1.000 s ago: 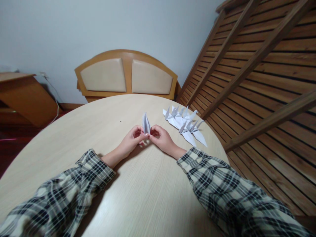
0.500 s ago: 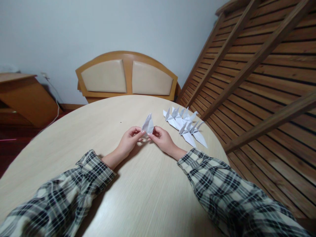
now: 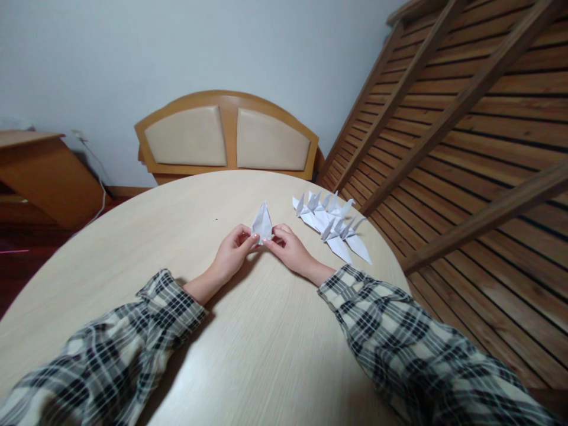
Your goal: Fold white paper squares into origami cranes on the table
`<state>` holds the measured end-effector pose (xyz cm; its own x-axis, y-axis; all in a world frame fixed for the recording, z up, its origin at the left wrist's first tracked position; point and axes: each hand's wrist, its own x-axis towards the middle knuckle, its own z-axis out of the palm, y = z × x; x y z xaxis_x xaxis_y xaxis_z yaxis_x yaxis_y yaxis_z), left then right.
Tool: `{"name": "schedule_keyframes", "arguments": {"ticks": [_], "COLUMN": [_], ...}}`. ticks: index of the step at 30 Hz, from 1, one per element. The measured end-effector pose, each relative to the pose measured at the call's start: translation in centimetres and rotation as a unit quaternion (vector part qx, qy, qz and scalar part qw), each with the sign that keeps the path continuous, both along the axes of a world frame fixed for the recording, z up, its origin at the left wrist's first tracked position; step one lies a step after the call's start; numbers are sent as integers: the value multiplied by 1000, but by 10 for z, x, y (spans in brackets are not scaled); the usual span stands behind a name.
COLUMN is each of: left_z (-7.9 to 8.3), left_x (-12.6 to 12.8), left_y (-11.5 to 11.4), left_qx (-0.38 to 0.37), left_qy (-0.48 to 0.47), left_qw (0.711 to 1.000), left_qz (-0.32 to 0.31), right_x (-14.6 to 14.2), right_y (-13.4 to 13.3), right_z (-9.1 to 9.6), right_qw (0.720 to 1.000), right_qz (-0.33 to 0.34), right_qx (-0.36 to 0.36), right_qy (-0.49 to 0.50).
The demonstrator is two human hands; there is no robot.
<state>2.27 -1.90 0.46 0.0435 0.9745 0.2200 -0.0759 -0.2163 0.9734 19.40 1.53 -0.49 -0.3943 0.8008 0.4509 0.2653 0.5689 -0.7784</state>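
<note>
Folded white paper (image 3: 262, 222), one piece: I pinch its lower end with my left hand (image 3: 231, 251) and right hand (image 3: 291, 249), both equally near, over the table (image 3: 257, 337), long axis pointing away from me.

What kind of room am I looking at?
Probably a bedroom: there's what looks like a padded headboard by the wall, and a slatted panel, perhaps a bed base, at the right.

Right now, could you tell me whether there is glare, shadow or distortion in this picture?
In the head view, pale glare on the near part of the table; a dark shadow beside the left sleeve; the slatted panel slants strongly, perhaps from wide-angle distortion; the folded paper in both hands looks slightly soft.
</note>
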Motion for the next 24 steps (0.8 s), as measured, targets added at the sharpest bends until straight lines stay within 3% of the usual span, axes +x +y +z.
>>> {"name": "schedule_keyframes", "arguments": {"ticks": [6,16,24], "left_z": [-1,4,2], "left_x": [-3,-3,-3], "left_y": [3,2,4], "left_qx": [43,38,5], "left_qy": [86,80,55], "left_qw": [995,993,998], "left_qz": [34,79,20], "right_x": [-1,-3,-3], "right_y": [3,-3,-2], "right_z": [-2,-1,-4], "right_qw": [999,989,982], "right_qz": [-18,46,64], "right_qx": [-28,-112,-138], "right_qy": [21,88,110]}}
